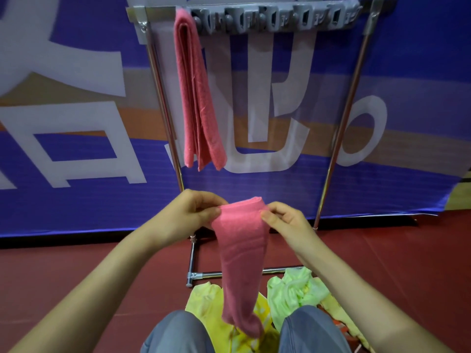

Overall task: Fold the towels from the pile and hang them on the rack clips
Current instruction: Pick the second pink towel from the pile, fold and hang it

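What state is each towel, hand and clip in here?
Hung pink towel: folded, hanging from the leftmost clip.
Held pink towel: folded narrow, dangling from both hands.
Left hand: pinches its top edge.
Right hand: pinches its top edge.
Remaining rack clips: empty.
Pile: crumpled on the floor, unfolded.

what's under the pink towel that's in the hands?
Below the held pink towel lie a yellow towel and a green towel on the red floor. Its hanging end covers part of the yellow one and a stretch of the rack's base bar.
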